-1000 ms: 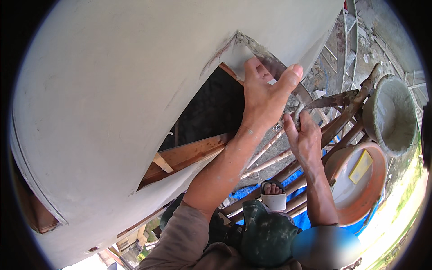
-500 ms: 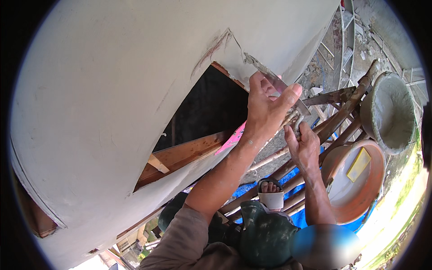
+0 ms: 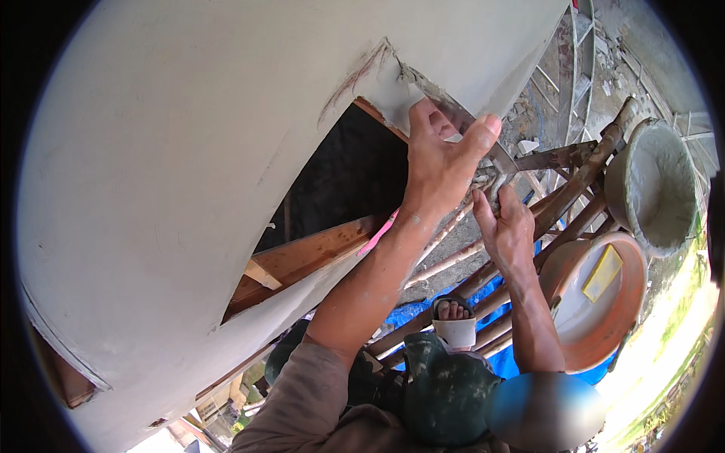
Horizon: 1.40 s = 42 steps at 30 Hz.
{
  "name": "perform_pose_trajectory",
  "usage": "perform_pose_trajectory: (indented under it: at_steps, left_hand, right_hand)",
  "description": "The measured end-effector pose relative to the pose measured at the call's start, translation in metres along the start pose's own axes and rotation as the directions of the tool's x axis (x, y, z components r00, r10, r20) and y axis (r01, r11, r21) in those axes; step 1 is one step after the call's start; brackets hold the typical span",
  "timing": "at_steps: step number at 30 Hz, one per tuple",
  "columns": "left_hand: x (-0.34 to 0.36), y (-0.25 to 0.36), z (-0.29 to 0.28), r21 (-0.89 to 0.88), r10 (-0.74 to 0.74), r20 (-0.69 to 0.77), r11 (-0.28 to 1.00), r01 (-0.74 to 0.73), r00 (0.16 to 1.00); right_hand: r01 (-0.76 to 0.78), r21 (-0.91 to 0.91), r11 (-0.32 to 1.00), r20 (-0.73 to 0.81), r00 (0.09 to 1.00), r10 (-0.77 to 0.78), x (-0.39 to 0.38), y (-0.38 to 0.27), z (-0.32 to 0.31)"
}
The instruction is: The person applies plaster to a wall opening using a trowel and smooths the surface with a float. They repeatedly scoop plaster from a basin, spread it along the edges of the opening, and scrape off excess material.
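A long flat metal trowel [image 3: 501, 159], smeared with grey plaster, slants across the pale curved panel [image 3: 226, 106]. Its far end lies against the panel by a cracked, jagged line [image 3: 400, 66] above the cut-out opening [image 3: 340, 166]. My left hand [image 3: 438, 170] is closed around the blade's middle, fingers curled at its near side and thumb lying across it. Lower down, my right hand [image 3: 510, 230] grips the trowel's bent, plaster-caked handle [image 3: 495, 189] between thumb and fingers. Part of the blade is hidden by my left hand.
At the right, a plaster-coated bowl [image 3: 657, 189] and an orange basin [image 3: 630, 317] holding a yellow block [image 3: 602, 275] stand by wooden poles [image 3: 574, 185]. Brown wooden framing [image 3: 310, 257] edges the opening. Below are a blue sheet [image 3: 506, 366] and a sandalled foot [image 3: 455, 321].
Both hands and the trowel have shifted slightly up and left. The blade's far end sits closer to the cracked line, and a smooth grey-white patch shows beside it.
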<state>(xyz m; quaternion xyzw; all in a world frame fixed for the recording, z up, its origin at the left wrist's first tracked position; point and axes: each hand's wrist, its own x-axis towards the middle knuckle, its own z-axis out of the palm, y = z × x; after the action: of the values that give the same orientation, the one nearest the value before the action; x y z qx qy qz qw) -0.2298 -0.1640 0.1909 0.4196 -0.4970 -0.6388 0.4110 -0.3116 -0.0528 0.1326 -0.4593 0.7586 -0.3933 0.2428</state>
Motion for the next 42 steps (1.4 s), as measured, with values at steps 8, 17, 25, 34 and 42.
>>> perform_pose_trajectory:
  at_steps: [8,17,25,34,42]
  left_hand:
    - [0.003,-0.031,-0.006,0.032,-0.051,0.005,0.998,0.051,0.999]
    - [0.008,-0.068,-0.018,0.076,-0.065,0.004,0.995,0.064,0.998]
    - [0.008,-0.091,-0.023,0.059,-0.132,0.007,0.990,0.132,0.991]
    - [0.009,-0.121,-0.028,0.077,-0.182,0.022,0.981,0.179,0.983]
    - [-0.001,-0.188,-0.062,0.080,-0.451,0.034,0.891,0.448,0.892]
  right_hand:
    - [0.014,-0.112,0.994,-0.008,1.000,-0.015,-0.009,0.029,0.018]
    - [0.020,-0.117,0.993,-0.047,0.999,-0.026,-0.012,0.045,0.034]
    - [-0.075,-0.163,0.984,0.014,0.997,0.079,-0.016,0.057,0.043]
    - [-0.098,-0.198,0.975,-0.010,0.995,0.098,-0.023,0.087,0.064]
    - [-0.173,-0.321,0.931,0.178,0.955,0.239,-0.046,0.107,0.075]
